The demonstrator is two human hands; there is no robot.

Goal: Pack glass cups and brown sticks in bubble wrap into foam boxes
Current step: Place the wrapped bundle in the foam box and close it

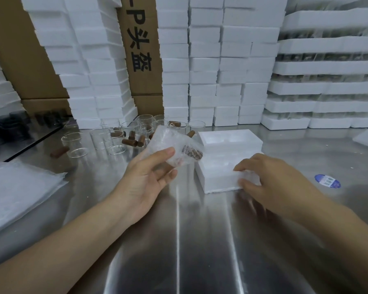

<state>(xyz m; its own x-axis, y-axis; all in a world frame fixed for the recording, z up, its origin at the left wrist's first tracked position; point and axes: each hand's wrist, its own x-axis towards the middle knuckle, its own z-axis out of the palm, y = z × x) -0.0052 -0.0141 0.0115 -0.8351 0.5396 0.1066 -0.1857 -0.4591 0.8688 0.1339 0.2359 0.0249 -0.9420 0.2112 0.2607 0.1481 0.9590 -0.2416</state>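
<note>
Cloudy bubble wrap around a brown stick, pinched in left hand; right hand grips white foam box.

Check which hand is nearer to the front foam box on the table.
Right. The right hand grips the front foam box at its near right corner; the left hand is apart to its left, holding a bubble-wrap bundle.

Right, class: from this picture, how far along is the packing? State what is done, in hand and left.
Perhaps done: stacked foam boxes stand behind, contents hidden. In hand: the left hand holds a bubble-wrapped bundle showing a brown stick; the right hand grips the near foam box. Left: loose glass cups and brown sticks wait on the steel table.
</note>
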